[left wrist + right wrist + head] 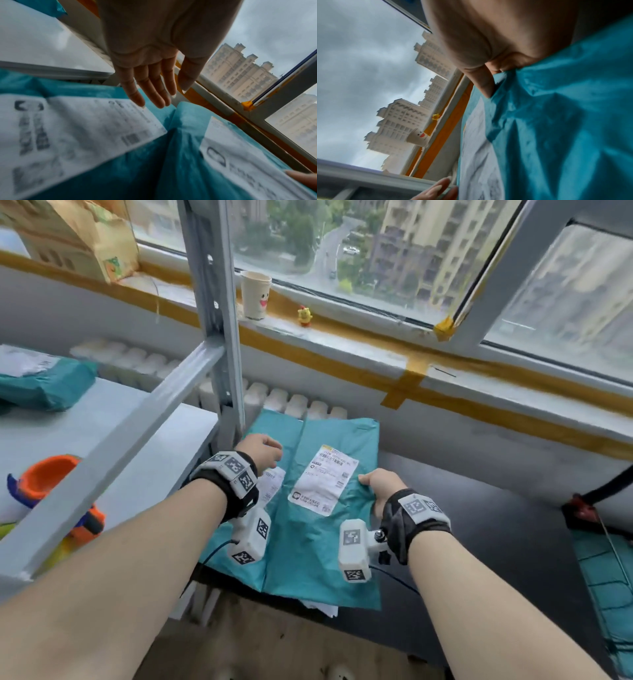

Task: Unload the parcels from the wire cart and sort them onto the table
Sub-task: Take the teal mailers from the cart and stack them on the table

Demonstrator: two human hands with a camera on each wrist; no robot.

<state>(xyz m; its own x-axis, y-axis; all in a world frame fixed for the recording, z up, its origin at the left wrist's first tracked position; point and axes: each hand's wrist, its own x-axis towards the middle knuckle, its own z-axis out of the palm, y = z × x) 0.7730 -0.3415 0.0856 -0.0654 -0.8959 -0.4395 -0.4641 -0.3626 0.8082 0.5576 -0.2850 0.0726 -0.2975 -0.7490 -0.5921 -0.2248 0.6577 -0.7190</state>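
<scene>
Two flat teal parcels lie side by side on the black table under the window. The larger teal parcel overlaps the left parcel; each carries a white label. My right hand pinches the larger parcel's right edge, thumb on top and the fingers hidden beneath. My left hand hovers over the left parcel's far end with fingers straight and holds nothing. At the far right edge of the head view stands the wire cart with teal parcels in it.
A grey metal shelf at left holds another teal parcel and an orange toy. Its upright post stands just left of my left hand. A paper cup and a small yellow figure sit on the window sill.
</scene>
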